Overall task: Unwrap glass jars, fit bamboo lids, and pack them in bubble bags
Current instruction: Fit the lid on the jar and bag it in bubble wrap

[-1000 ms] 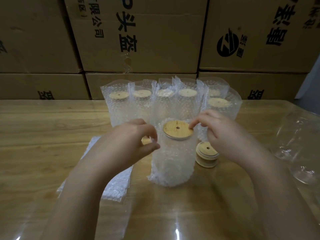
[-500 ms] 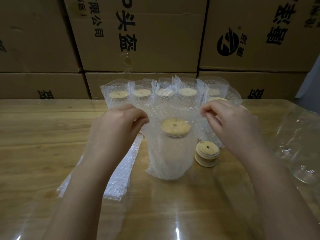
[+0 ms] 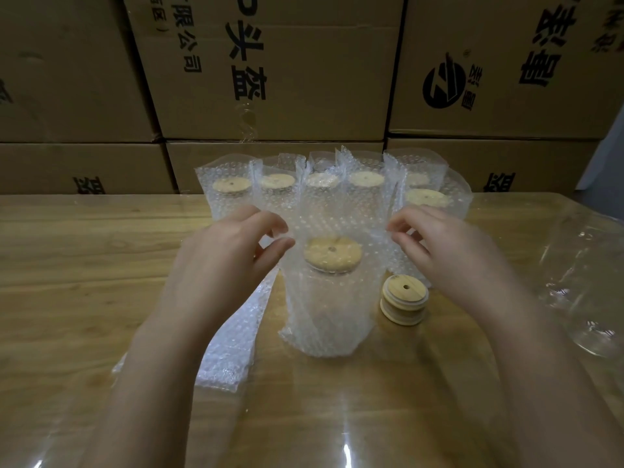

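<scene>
A glass jar with a bamboo lid [image 3: 332,254] stands inside an upright bubble bag [image 3: 324,309] at the table's middle. The bag's open top rises well above the lid. My left hand [image 3: 223,261] hovers at the bag's left edge, thumb and fingers loosely curled and apart, holding nothing. My right hand [image 3: 449,251] is at the bag's right edge, its curled fingertips just touching the wrap. Behind stand several packed jars [image 3: 233,187] in bubble bags, in a row.
Two spare bamboo lids [image 3: 405,298] are stacked right of the bag. Flat bubble bags [image 3: 233,346] lie to its left under my left forearm. Crumpled clear plastic wrap [image 3: 587,285] sits at the right edge. Cardboard boxes [image 3: 304,79] wall off the table's far side.
Both hands pulled the bag's mouth up past the lid, so the jar now sits deep inside. The hands then loosened and dropped below the bag's top edge.
</scene>
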`<state>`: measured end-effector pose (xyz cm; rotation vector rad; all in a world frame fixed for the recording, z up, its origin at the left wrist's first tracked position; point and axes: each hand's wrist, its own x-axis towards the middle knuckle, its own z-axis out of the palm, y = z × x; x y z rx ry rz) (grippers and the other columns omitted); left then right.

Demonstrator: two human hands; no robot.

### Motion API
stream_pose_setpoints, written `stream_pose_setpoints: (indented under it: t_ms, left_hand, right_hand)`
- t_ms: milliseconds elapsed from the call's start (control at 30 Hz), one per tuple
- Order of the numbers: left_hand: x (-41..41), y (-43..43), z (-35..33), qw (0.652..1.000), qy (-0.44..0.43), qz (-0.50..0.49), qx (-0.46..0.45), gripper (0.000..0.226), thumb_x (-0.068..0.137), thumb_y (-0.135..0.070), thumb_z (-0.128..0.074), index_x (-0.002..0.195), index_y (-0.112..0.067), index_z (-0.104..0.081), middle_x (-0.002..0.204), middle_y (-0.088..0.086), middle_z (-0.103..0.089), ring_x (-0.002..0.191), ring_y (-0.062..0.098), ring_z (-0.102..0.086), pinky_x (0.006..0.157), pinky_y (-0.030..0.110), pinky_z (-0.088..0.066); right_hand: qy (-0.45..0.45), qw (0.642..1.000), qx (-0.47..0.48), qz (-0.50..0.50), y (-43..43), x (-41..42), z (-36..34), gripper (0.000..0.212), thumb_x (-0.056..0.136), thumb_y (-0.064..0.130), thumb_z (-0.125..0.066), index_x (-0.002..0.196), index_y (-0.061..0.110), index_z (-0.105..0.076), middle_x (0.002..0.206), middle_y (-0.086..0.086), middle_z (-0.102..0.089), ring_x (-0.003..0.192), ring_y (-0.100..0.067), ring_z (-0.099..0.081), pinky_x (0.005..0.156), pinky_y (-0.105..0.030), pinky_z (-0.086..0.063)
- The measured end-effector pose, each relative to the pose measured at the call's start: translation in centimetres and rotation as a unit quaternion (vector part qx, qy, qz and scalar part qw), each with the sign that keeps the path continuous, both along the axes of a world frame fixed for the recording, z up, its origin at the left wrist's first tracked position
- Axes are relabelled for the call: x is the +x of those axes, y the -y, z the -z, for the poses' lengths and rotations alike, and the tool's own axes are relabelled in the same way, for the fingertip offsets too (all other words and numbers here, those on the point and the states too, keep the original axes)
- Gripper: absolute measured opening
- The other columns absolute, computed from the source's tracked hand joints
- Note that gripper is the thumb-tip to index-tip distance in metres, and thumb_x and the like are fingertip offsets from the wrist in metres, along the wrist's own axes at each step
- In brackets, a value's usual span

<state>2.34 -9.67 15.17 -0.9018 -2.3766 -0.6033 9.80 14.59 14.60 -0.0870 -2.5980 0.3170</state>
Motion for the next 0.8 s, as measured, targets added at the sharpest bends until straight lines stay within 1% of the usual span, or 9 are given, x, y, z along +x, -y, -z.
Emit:
stream_pose_setpoints:
  t_ms: [100,133,233,367,500,567,667,733,800]
  left_hand:
    - [0.0,0.0,0.0,1.0,-0.015,0.001,0.005,0.02,0.089,-0.039,-0.056,0.089,-0.024,-0.07,0.08,-0.017,-0.061,0.064,0.006,-0.059,0.05,0.027,-0.048]
    - [0.0,-0.1,0.0,1.0,-0.02,-0.003,0.009,0.017,0.089,-0.036,-0.059,0.087,-0.024,-0.07,0.077,-0.016,-0.061,0.063,0.008,-0.058,0.049,0.027,-0.047]
    - [-0.1,-0.1,0.0,0.999,-0.038,-0.024,0.028,0.014,0.09,-0.031,-0.062,0.086,-0.021,-0.071,0.077,-0.011,-0.065,0.064,0.014,-0.061,0.048,0.026,-0.045]
    - [-0.3,-0.1,0.1,0.997,-0.051,-0.034,0.036,0.013,0.09,-0.029,-0.064,0.086,-0.019,-0.072,0.078,-0.008,-0.067,0.063,0.015,-0.059,0.048,0.026,-0.044]
    - [-0.4,0.0,0.3,0.997,-0.059,-0.03,0.036,0.014,0.089,-0.029,-0.064,0.087,-0.019,-0.073,0.078,-0.007,-0.068,0.063,0.016,-0.06,0.048,0.029,-0.046]
    - [-0.5,0.1,0.2,0.997,-0.059,-0.027,0.039,0.012,0.089,-0.028,-0.066,0.087,-0.019,-0.073,0.078,-0.008,-0.068,0.062,0.014,-0.059,0.048,0.028,-0.046]
    - [-0.3,0.3,0.0,0.998,-0.043,-0.021,0.049,0.009,0.087,-0.028,-0.068,0.084,-0.021,-0.074,0.077,-0.01,-0.067,0.062,0.011,-0.057,0.05,0.028,-0.046]
    - [-0.1,0.4,-0.1,0.998,-0.027,-0.012,0.056,0.008,0.086,-0.028,-0.069,0.083,-0.023,-0.074,0.078,-0.011,-0.068,0.065,0.01,-0.06,0.053,0.033,-0.049]
    - [-0.1,0.4,-0.3,0.998,-0.012,-0.004,0.056,0.006,0.085,-0.029,-0.069,0.084,-0.024,-0.073,0.079,-0.012,-0.067,0.068,0.008,-0.061,0.057,0.038,-0.052]
  right_hand:
    - [-0.041,0.999,-0.021,0.013,-0.1,-0.3,0.1,0.011,0.096,0.023,-0.051,0.096,0.021,-0.063,0.092,0.009,-0.063,0.08,-0.011,-0.057,0.058,-0.024,-0.043]
    - [-0.062,0.998,-0.029,0.008,0.0,-0.4,0.1,0.011,0.095,0.02,-0.054,0.095,0.018,-0.064,0.089,0.007,-0.064,0.078,-0.013,-0.058,0.058,-0.025,-0.042]
    - [-0.112,0.993,-0.044,-0.013,0.6,-0.5,0.0,0.008,0.092,0.014,-0.059,0.092,0.012,-0.067,0.086,0.005,-0.064,0.079,-0.016,-0.061,0.064,-0.033,-0.049]
    - [-0.116,0.99,-0.083,-0.008,0.8,-0.7,0.1,0.009,0.093,0.015,-0.058,0.094,0.013,-0.068,0.088,0.005,-0.065,0.084,-0.013,-0.062,0.07,-0.03,-0.05]
    - [-0.128,0.986,-0.104,-0.012,1.0,-0.6,-0.1,0.009,0.092,0.013,-0.061,0.092,0.014,-0.07,0.088,0.006,-0.066,0.083,-0.011,-0.062,0.071,-0.025,-0.05]
    - [-0.135,0.982,-0.129,-0.014,1.1,-0.5,-0.2,0.008,0.09,0.013,-0.063,0.09,0.015,-0.07,0.086,0.008,-0.066,0.083,-0.009,-0.062,0.073,-0.024,-0.051]
    - [-0.123,0.972,-0.199,-0.019,1.1,-0.4,-0.3,0.009,0.089,0.015,-0.065,0.085,0.022,-0.07,0.081,0.016,-0.066,0.08,0.0,-0.062,0.071,-0.012,-0.049]
    - [-0.099,0.953,-0.283,-0.036,0.9,-0.4,-0.4,0.013,0.087,0.016,-0.067,0.081,0.027,-0.07,0.075,0.014,-0.069,0.078,0.002,-0.064,0.07,-0.01,-0.05]
    - [-0.092,0.931,-0.349,-0.056,0.8,-0.3,-0.5,0.017,0.086,0.013,-0.068,0.08,0.028,-0.069,0.077,0.013,-0.07,0.077,0.001,-0.066,0.07,-0.009,-0.05]
